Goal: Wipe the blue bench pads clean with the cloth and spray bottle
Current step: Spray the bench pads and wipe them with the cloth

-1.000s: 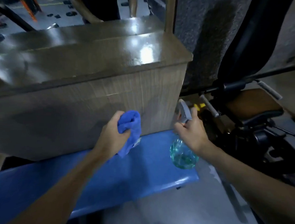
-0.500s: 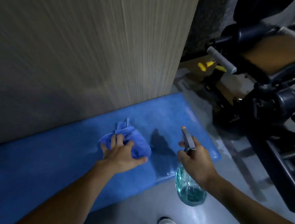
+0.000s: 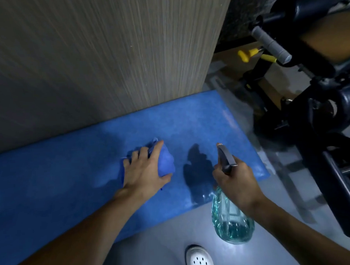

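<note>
A long blue bench pad (image 3: 58, 183) runs across the view, its right end near the middle right. My left hand (image 3: 144, 169) presses a bunched blue cloth (image 3: 165, 162) onto the pad, fingers curled over it. My right hand (image 3: 235, 179) grips the neck of a clear spray bottle (image 3: 231, 224) holding bluish liquid. The bottle hangs over the pad's front right edge with its grey nozzle pointing at the pad. The bottle's shadow falls on the pad between my two hands.
A wood-grain panel (image 3: 106, 55) rises directly behind the pad. Black gym equipment (image 3: 319, 116) with a grey grip handle (image 3: 270, 44) and yellow pins stands to the right. Grey floor lies in front, with a white perforated shoe (image 3: 198, 259) near the bottom.
The view dropped from the counter top to the pad. My left hand brought the cloth down onto the pad and holds it there. My right hand lowered the bottle toward the front edge.
</note>
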Motion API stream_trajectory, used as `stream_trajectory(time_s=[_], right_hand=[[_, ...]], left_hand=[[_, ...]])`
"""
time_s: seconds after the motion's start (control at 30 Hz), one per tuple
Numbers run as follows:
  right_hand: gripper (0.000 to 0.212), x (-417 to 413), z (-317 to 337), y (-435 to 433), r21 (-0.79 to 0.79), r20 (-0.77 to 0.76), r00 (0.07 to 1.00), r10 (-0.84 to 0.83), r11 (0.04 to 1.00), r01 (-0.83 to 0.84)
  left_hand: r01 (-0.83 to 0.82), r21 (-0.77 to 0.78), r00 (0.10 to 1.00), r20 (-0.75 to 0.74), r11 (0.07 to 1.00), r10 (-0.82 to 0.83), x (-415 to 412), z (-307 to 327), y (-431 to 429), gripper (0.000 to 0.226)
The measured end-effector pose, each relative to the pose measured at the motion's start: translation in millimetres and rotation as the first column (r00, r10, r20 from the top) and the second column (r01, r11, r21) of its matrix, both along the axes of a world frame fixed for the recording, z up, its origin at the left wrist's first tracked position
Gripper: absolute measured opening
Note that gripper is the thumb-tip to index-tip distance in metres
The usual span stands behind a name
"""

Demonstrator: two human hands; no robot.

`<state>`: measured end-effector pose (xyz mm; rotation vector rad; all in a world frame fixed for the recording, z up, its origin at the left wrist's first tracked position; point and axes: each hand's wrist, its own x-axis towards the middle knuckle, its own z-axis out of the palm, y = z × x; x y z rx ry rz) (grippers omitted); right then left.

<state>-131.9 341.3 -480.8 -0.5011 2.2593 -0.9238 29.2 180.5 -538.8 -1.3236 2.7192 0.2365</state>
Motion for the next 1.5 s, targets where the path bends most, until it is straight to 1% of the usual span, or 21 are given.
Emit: stream_trajectory(time_s=[0.1,0.17,0.27,0.37,0.43,0.5,0.6,0.67,0.77,0.83,0.87,0.9,0.93,0.97,1.07,1.13,1.2,1.27,1.3,1.4,1.5], right_hand=[[0.013,5.6,3.7,-3.2,0.073,0.005,1.000,-0.001,0.997,0.001],[0.016,9.9,4.2,-4.4,0.093,0.004,1.000,0.006,0.996,-0.006],[0.026,17.7,7.8,-6.7,0.134,-0.060,0.998,0.027,0.991,-0.019],[0.025,25.2,6.9,-7.5,0.169,-0.118,0.992,0.053,0.985,-0.033],[0.026,31.3,6.4,-8.1,0.179,-0.101,0.993,0.065,0.983,-0.046],[0.025,38.0,7.1,-10.1,0.183,-0.098,0.993,0.060,0.982,-0.041],[0.029,53.2,10.7,-14.7,0.174,-0.097,0.994,0.051,0.984,-0.034],[0.030,65.8,12.0,-18.7,0.138,-0.065,0.995,0.074,0.988,-0.064],[0.030,86.0,11.9,-27.0,0.089,-0.014,0.989,0.147,0.985,-0.146],[0.039,97.0,7.5,-32.1,0.119,-0.070,0.976,0.207,0.973,-0.198],[0.052,102.5,6.2,-33.8,0.140,-0.092,0.967,0.239,0.964,-0.225],[0.062,107.4,4.2,-34.4,0.141,-0.090,0.963,0.255,0.960,-0.241],[0.065,111.7,1.5,-34.2,0.132,-0.070,0.965,0.253,0.961,-0.243],[0.061,115.5,-0.9,-35.1,0.117,-0.036,0.969,0.243,0.964,-0.238],[0.029,128.9,-3.4,-40.6,0.118,0.026,0.972,0.232,0.965,-0.233],[0.023,139.0,-5.4,-44.7,0.090,0.027,0.965,0.261,0.961,-0.262],[0.012,151.7,-6.4,-51.3,0.034,0.045,0.949,0.312,0.949,-0.314],[0.017,166.2,-7.7,-58.9,0.001,0.073,0.941,0.330,0.944,-0.331],[0.018,172.2,-11.5,-62.7,0.009,0.054,0.938,0.342,0.939,-0.343],[0.006,189.4,-16.3,-69.6,-0.004,0.042,0.932,0.361,0.933,-0.361],[0.011,204.3,-19.2,-77.8,-0.022,0.069,0.942,0.330,0.944,-0.329]], left_hand=[[-0.103,0.097,0.979,-0.166,0.990,0.118,10.0,8.3,-7.8,0.088],[-0.155,0.144,0.962,-0.202,0.977,0.182,23.8,12.5,-15.6,0.084],[-0.202,0.114,0.964,-0.153,0.973,0.218,49.1,11.6,-22.0,0.082],[-0.247,0.039,0.964,-0.090,0.968,0.249,73.1,4.4,-20.5,0.084],[-0.282,0.035,0.956,-0.071,0.959,0.284,83.9,0.3,-18.4,0.086],[-0.294,0.090,0.953,-0.052,0.952,0.299,89.2,-3.2,-17.5,0.090],[-0.242,0.099,0.970,-0.012,0.965,0.244,93.7,-3.3,-14.3,0.092],[-0.237,0.078,0.971,-0.020,0.968,0.239,99.8,-2.7,-12.0,0.089],[-0.290,0.087,0.955,-0.039,0.953,0.294,118.8,-5.5,-13.2,0.086],[-0.339,0.097,0.937,-0.058,0.936,0.345,136.5,-7.4,-17.3,0.087],[-0.360,0.094,0.928,-0.067,0.928,0.366,145.7,-8.3,-19.5,0.087],[-0.376,0.085,0.921,-0.072,0.923,0.382,154.6,-8.8,-21.2,0.087],[-0.391,0.073,0.915,-0.073,0.918,0.396,163.0,-8.8,-22.9,0.086],[-0.404,0.064,0.910,-0.068,0.912,0.408,171.2,-8.8,-24.4,0.086],[-0.443,0.066,0.894,-0.040,0.894,0.446,194.3,-8.0,-27.3,0.083],[-0.475,0.088,0.875,-0.061,0.876,0.481,209.2,-7.6,-28.7,0.083],[-0.495,0.109,0.859,-0.086,0.862,0.504,222.2,-8.5,-30.0,0.085],[-0.499,0.099,0.857,-0.091,0.861,0.508,233.4,-10.0,-32.2,0.087],[-0.506,0.098,0.853,-0.093,0.857,0.514,238.8,-10.9,-33.5,0.087],[-0.526,0.092,0.839,-0.111,0.846,0.533,254.2,-12.0,-36.1,0.088],[-0.543,0.082,0.830,-0.103,0.836,0.549,271.9,-12.6,-37.1,0.089]])
